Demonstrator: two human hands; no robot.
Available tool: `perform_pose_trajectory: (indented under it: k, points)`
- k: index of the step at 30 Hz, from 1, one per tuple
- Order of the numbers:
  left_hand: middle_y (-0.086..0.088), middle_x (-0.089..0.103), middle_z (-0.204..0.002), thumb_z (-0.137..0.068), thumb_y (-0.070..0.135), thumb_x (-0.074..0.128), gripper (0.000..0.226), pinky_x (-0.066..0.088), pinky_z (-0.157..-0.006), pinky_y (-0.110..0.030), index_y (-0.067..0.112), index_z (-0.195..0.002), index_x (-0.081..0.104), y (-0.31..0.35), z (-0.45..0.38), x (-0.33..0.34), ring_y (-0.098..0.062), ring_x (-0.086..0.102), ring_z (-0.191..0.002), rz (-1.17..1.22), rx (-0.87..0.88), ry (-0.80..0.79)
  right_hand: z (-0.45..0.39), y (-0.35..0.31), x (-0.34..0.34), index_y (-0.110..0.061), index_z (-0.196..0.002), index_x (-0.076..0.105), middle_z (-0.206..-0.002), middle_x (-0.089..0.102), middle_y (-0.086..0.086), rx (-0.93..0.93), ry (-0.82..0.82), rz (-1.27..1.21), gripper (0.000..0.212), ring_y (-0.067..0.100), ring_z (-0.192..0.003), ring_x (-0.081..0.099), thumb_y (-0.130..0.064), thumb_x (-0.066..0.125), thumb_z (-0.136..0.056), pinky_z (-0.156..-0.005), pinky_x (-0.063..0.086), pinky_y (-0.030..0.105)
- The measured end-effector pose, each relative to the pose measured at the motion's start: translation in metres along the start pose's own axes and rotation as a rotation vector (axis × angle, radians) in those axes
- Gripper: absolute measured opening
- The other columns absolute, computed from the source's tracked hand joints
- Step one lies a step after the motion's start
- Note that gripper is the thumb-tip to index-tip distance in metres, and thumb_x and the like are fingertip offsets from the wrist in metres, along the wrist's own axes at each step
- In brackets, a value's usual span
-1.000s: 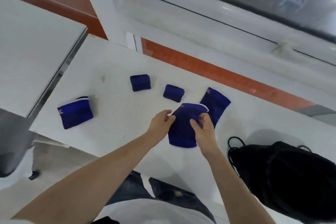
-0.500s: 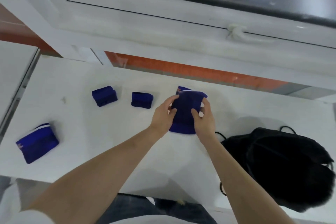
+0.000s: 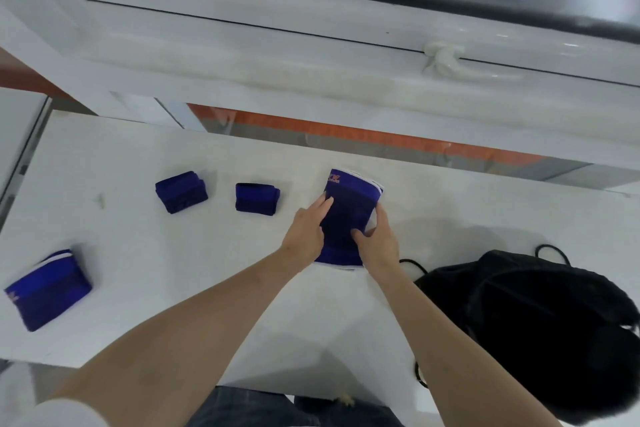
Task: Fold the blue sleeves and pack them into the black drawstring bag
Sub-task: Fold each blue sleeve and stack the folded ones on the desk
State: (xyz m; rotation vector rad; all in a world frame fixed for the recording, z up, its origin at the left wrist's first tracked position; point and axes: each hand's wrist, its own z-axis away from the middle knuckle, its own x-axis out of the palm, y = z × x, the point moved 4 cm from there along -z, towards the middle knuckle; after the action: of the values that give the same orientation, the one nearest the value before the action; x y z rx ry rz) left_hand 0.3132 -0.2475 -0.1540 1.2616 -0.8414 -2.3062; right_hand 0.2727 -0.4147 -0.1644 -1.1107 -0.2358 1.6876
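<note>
Two blue sleeves lie stacked flat [image 3: 349,208] on the white table [image 3: 173,253], the top one over the other, white edges showing at the far end. My left hand [image 3: 306,230] presses straight fingers on the stack's left side. My right hand [image 3: 379,241] holds its right edge, thumb on top and fingers along the side. Two small folded blue sleeves sit further left [image 3: 181,191] [image 3: 257,198]. A larger folded blue sleeve [image 3: 48,289] lies at the near left. The black drawstring bag [image 3: 540,326] rests at the right.
A white window frame with a handle [image 3: 443,57] runs along the wall behind the table. Another grey-white table [image 3: 17,135] adjoins at the far left. The table's near edge is close to my body.
The sleeve I held above the table now lies flat on top of the other sleeve. Both hands came down onto it. The camera view shifted right and tilted.
</note>
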Motion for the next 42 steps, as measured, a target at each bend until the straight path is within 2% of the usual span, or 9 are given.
perform_pose_trajectory:
  k: [5, 12, 18, 22, 26, 30, 33, 37, 42]
  points:
    - [0.010, 0.020, -0.169, -0.099, -0.009, 0.036, 0.071, 0.043, -0.107, -0.029, 0.023, -0.161, 0.025, 0.004, 0.005, -0.001, -0.018, 0.042, -0.123, -0.034, 0.111, 0.045, 0.000, 0.004, 0.002, -0.032, -0.162, 0.020, -0.086, 0.065, 0.001, 0.005, 0.026, -0.058, 0.079, 0.011, -0.080, 0.064, -0.020, 0.066, -0.099, -0.060, 0.045, 0.023]
    - [0.006, 0.011, -0.170, -0.101, -0.008, 0.037, 0.070, 0.040, -0.114, -0.036, 0.022, -0.162, 0.018, -0.003, -0.009, 0.003, -0.022, 0.031, -0.137, -0.126, 0.000, 0.014, -0.005, 0.004, 0.004, -0.039, -0.164, 0.008, -0.108, 0.070, 0.003, -0.029, 0.013, -0.014, 0.085, 0.018, -0.090, 0.066, -0.026, 0.064, -0.101, -0.059, 0.043, 0.020]
    - [-0.003, 0.004, -0.169, -0.098, -0.003, 0.048, 0.072, 0.038, -0.117, -0.042, 0.023, -0.160, 0.022, -0.003, -0.016, 0.006, -0.031, 0.017, -0.145, -0.267, -0.054, 0.009, 0.003, 0.001, 0.002, -0.046, -0.159, -0.010, -0.111, 0.065, 0.003, -0.154, 0.099, 0.166, 0.097, 0.019, -0.089, 0.065, -0.029, 0.065, -0.100, -0.074, 0.057, 0.037]
    - [-0.004, 0.003, -0.167, -0.096, -0.003, 0.051, 0.075, 0.041, -0.114, -0.043, 0.022, -0.160, 0.022, -0.003, -0.016, 0.006, -0.033, 0.018, -0.143, -0.317, -0.049, 0.007, 0.007, -0.003, -0.001, -0.046, -0.160, -0.009, -0.106, 0.047, -0.001, -0.223, 0.152, 0.444, 0.093, 0.017, -0.072, 0.057, -0.041, 0.063, -0.101, -0.056, 0.044, 0.028]
    - [-0.006, 0.004, -0.166, -0.096, -0.003, 0.052, 0.075, 0.042, -0.114, -0.043, 0.020, -0.160, 0.021, -0.002, -0.017, 0.008, -0.033, 0.019, -0.142, -0.322, -0.043, -0.009, -0.002, 0.003, 0.004, -0.042, -0.161, 0.007, -0.112, 0.049, 0.002, -0.210, 0.103, 0.583, 0.075, 0.017, -0.071, 0.055, -0.051, 0.053, -0.103, -0.057, 0.044, 0.030]
    - [-0.003, 0.020, -0.163, -0.099, -0.003, 0.049, 0.061, 0.039, -0.117, -0.037, 0.017, -0.155, 0.036, 0.001, -0.019, 0.005, -0.024, 0.025, -0.146, -0.014, -0.091, 0.058, -0.010, 0.001, 0.002, -0.039, -0.162, 0.006, -0.115, 0.047, 0.003, -0.207, 0.026, 0.633, 0.075, 0.021, -0.081, 0.058, -0.053, 0.051, -0.103, -0.065, 0.052, 0.035]
    - [0.000, 0.044, -0.149, -0.097, 0.002, 0.055, 0.057, 0.045, -0.111, -0.033, 0.021, -0.149, 0.044, 0.000, -0.027, 0.002, -0.017, 0.044, -0.137, 0.257, -0.184, 0.158, -0.012, 0.000, -0.001, -0.040, -0.161, 0.004, -0.116, 0.047, 0.004, -0.205, -0.023, 0.654, 0.079, 0.024, -0.088, 0.059, -0.054, 0.053, -0.101, -0.071, 0.053, 0.038]
    - [0.005, 0.057, -0.131, -0.099, 0.014, 0.060, 0.057, 0.053, -0.099, -0.038, 0.023, -0.149, 0.034, 0.006, -0.032, 0.002, -0.017, 0.057, -0.118, 0.662, -0.394, 0.106, -0.006, 0.005, -0.005, -0.040, -0.163, 0.007, -0.117, 0.047, 0.005, -0.223, -0.040, 0.645, 0.082, 0.023, -0.090, 0.056, -0.054, 0.058, -0.100, -0.073, 0.054, 0.038]
    - [-0.004, 0.067, -0.119, -0.103, 0.026, 0.049, 0.025, 0.054, -0.089, -0.039, 0.015, -0.125, 0.055, 0.003, -0.023, 0.010, -0.021, 0.063, -0.104, 0.548, -0.448, 0.040, 0.011, 0.016, 0.000, -0.043, -0.162, 0.010, -0.119, 0.047, 0.001, -0.227, -0.051, 0.671, 0.080, 0.017, -0.093, 0.056, -0.056, 0.058, -0.099, -0.068, 0.053, 0.032]
